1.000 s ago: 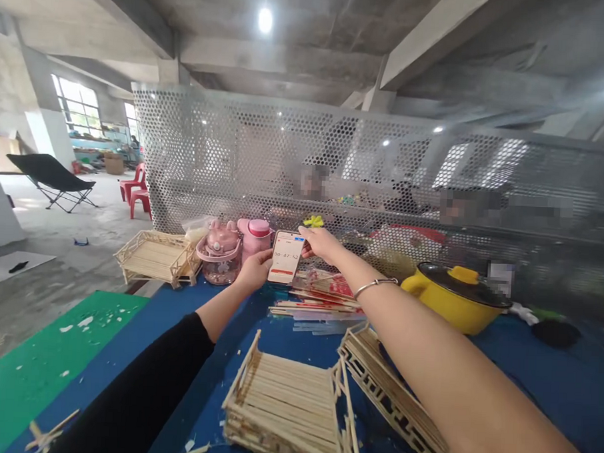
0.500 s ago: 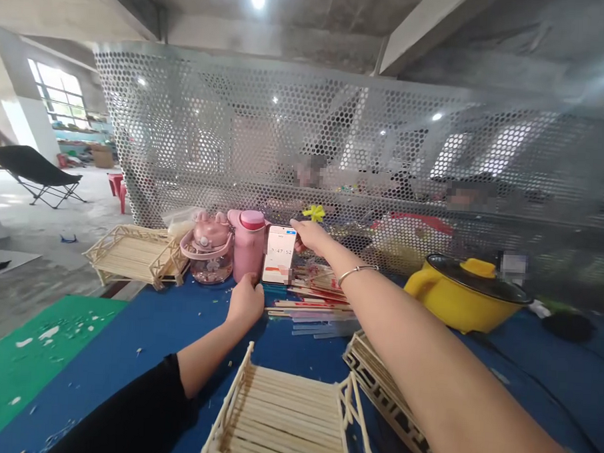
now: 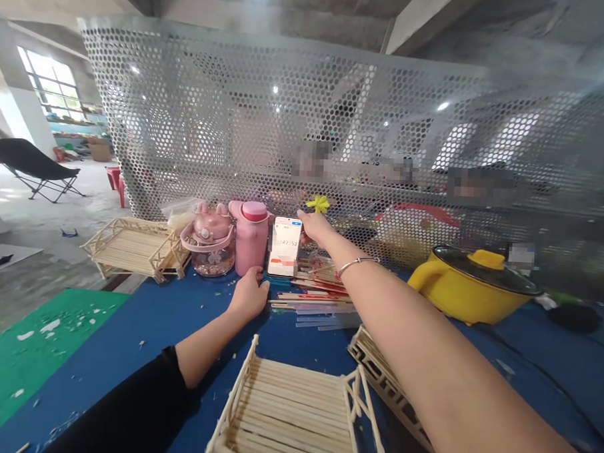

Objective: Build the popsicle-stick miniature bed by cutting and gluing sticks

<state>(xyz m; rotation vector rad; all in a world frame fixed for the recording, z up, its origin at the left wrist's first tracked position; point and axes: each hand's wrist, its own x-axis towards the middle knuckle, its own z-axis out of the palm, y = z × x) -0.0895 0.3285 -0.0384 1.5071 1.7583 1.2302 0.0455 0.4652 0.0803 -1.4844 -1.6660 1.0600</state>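
Note:
A smartphone (image 3: 284,242) with a lit timer screen stands upright at the back of the blue table. My right hand (image 3: 316,228) reaches across and grips its upper right edge; the fingers behind it are hidden. Low by the foot of the pink bottle (image 3: 252,241) is my left hand (image 3: 249,295), its fingers curled and partly hidden, so what they hold does not show. A clear pink jug (image 3: 214,243) with an eared lid stands left of the bottle. Between my forearms, at the front, lies a small stick-built frame (image 3: 299,407) with railed sides.
Loose sticks (image 3: 319,297) and clear glue sticks (image 3: 322,319) lie right of the phone. Another stick model (image 3: 135,249) sits at the left, and one (image 3: 388,380) is partly under my right arm. A yellow pot (image 3: 472,291) stands right, before a perforated metal screen (image 3: 210,136).
The view has shifted slightly, and the timer reading has advanced by a second. The phone stays upright in my right hand; my left hand stays low by the bottle.

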